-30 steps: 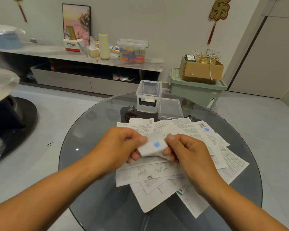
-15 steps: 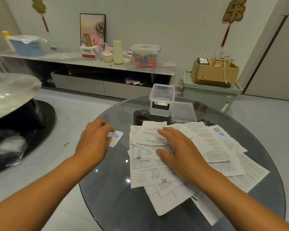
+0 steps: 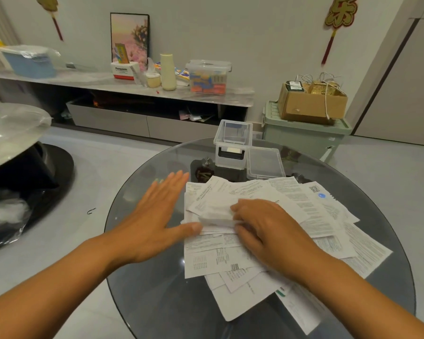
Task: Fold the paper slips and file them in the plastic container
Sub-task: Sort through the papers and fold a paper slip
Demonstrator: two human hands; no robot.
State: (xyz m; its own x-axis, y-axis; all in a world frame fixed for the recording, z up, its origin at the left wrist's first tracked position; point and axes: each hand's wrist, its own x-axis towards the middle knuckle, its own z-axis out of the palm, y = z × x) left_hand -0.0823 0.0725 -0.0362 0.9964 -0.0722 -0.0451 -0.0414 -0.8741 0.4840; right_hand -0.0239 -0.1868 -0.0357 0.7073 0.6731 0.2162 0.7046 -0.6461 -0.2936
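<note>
Right hand (image 3: 264, 231) pinches 1 slip (image 3: 216, 214) atop the loose pile of slips (image 3: 316, 216) on the glass table (image 3: 147, 294). Left hand (image 3: 154, 216) is flat with fingers straight, just beside the pile. Open container (image 3: 233, 143) stands beyond. Slips judged light, limp and slippery on glass — take by an edge.

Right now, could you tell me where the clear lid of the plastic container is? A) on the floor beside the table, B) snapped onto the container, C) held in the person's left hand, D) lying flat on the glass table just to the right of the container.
D: the clear lid lies flat on the glass table, just to the right of the open plastic container and behind the paper slips.
</note>
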